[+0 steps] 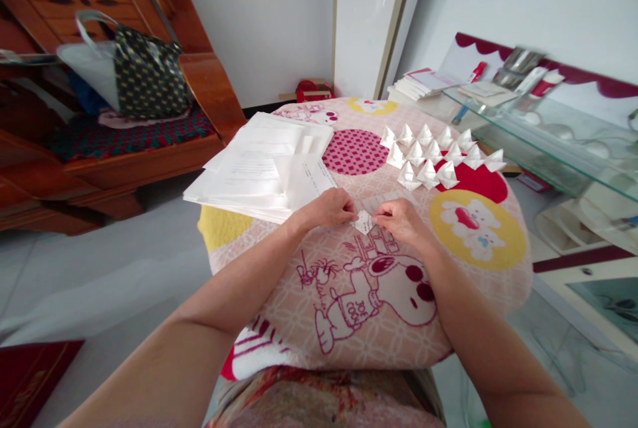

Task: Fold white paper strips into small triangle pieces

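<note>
A small folded piece of white paper (364,222) with print on it is held between my two hands over the table. My left hand (335,207) pinches its left corner, and my right hand (397,218) pinches the right one, fingers pressed together on both. Beyond my left hand lies a stack of printed paper sheets (249,165), with smaller pieces on top. Several folded white paper boats (427,175) stand in rows on the cloth beyond my right hand.
A patterned cloth (309,321) covers the round table. Right of it is a glass shelf (548,142) with metal containers and papers. A wooden bench (149,155) at the left holds a dotted bag (147,72). A red item (314,90) is behind the table.
</note>
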Demonstrator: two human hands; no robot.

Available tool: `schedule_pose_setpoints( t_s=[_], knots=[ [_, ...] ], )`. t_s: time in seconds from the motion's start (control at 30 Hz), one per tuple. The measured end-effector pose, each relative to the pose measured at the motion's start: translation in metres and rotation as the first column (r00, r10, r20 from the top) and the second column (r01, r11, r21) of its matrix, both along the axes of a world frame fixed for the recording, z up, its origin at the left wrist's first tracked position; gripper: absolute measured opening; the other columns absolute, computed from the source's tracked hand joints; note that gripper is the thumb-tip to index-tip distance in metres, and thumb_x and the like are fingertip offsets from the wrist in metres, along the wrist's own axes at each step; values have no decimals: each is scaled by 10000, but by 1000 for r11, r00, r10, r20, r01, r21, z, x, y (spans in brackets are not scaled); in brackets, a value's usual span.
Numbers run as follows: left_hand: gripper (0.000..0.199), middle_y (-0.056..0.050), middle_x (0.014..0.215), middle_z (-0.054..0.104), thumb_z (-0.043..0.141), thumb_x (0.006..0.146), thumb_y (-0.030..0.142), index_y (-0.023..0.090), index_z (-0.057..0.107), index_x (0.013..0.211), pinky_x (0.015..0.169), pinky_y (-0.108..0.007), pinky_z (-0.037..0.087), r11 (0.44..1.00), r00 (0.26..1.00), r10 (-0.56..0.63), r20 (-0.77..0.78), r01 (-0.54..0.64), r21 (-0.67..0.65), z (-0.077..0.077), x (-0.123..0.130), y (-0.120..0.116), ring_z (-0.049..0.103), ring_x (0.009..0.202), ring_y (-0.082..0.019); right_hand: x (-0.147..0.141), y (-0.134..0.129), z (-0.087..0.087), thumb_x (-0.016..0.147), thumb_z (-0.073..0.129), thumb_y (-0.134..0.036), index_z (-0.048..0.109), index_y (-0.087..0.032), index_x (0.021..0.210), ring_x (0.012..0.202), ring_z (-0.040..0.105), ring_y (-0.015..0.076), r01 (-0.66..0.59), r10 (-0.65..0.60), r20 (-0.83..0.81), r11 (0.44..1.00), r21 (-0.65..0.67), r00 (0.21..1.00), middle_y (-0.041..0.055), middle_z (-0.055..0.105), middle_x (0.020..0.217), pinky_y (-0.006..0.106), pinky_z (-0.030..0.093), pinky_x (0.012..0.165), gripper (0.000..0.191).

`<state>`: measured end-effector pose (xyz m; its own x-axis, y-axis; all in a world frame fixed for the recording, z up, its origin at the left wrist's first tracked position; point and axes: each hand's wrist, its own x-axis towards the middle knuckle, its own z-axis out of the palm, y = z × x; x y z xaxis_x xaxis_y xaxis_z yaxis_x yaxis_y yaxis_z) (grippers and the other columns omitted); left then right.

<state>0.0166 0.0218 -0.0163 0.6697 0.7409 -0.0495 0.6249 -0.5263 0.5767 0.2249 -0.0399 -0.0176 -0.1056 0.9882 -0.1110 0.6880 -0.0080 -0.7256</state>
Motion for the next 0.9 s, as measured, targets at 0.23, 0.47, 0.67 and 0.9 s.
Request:
schedule_pose_setpoints(
  t_s=[0.23,0.47,0.67,0.9],
  knots=[
    [254,-1,578,632,646,811,332,136,729,673,577,-251,314,999,996,21,-86,-23,-22,1,1,-1,484,549,-102,-4,-2,6,834,634,-122,624,-159,663,412,526,83,86,-105,-102,980,-178,989,-8,624,570,190,357,392,175],
    [267,5,579,628,654,817,356,144,711,664,582,-253,312,999,998,12,-62,-14,-33,1,-1,-1,497,553,-104,-3,-3,4,832,688,-163,620,-155,668,409,531,85,94,-117,-113,978,-185,987,-10,616,545,178,362,372,177],
    [203,-3,612,656,670,806,308,154,737,693,596,-254,322,1000,995,-22,-94,21,-18,4,0,-4,517,573,-112,0,-2,0,845,698,-218,619,-164,644,384,519,88,52,-68,-90,985,-165,994,-16,591,495,178,346,355,223],
    [249,-20,609,642,638,850,323,165,733,683,601,-263,342,996,987,2,-162,12,89,4,4,-7,512,576,-126,-1,1,-3,854,691,-196,624,-174,654,393,519,106,69,-72,-15,987,-143,997,-13,597,517,212,355,379,212]
  ],
)
